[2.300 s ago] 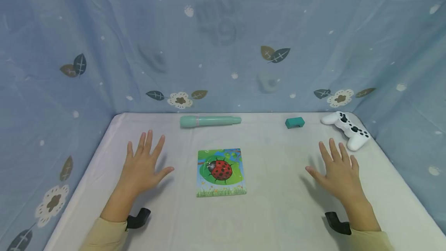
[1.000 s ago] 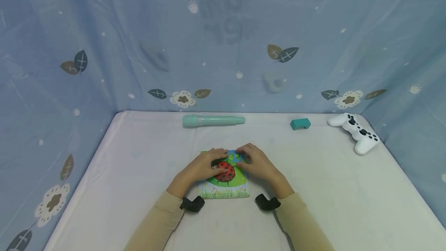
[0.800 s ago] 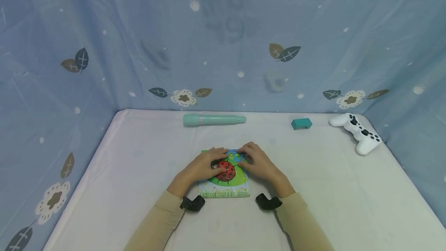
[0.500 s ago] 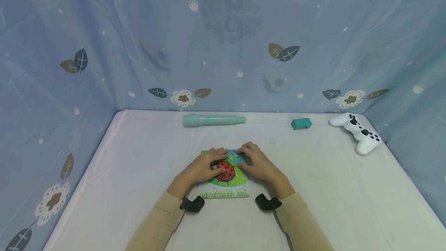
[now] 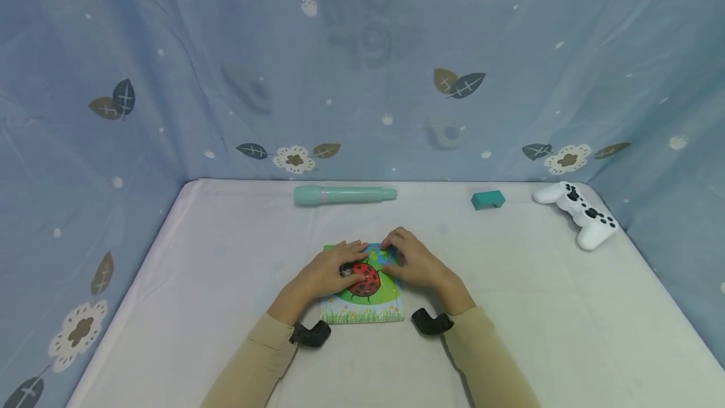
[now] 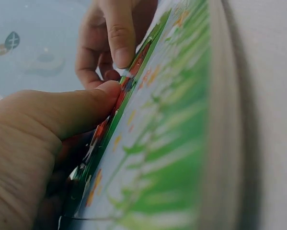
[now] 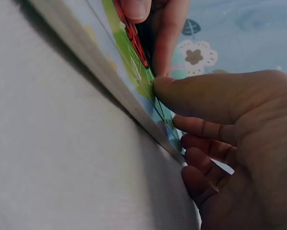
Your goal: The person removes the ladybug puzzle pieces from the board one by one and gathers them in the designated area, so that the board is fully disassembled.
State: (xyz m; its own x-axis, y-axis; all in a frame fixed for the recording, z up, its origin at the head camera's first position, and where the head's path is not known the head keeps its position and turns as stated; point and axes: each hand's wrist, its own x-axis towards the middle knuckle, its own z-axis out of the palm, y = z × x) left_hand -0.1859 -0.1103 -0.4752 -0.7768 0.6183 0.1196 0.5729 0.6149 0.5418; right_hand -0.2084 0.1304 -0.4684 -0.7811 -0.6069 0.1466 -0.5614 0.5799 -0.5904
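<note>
A flat square board printed with a red ladybird (image 5: 364,306) lies on the white cloth (image 5: 226,269). The left hand (image 5: 327,272) rests, fingers loosely extended, across its left half; just beside, the right hand (image 5: 420,264) bends at its upper right, whether pinching I cannot tell. Beyond lie a mint-green tapered cylinder (image 5: 351,194), teal notched block (image 5: 487,199) and white game controller (image 5: 583,214).

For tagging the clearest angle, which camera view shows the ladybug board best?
The head view: it shows the ladybug board from above, most of its picture visible, though left hand and right hand cover parts. The left wrist view shows its grassy end, slanted and blurred; the right wrist view, one edge and a slanted strip.
</note>
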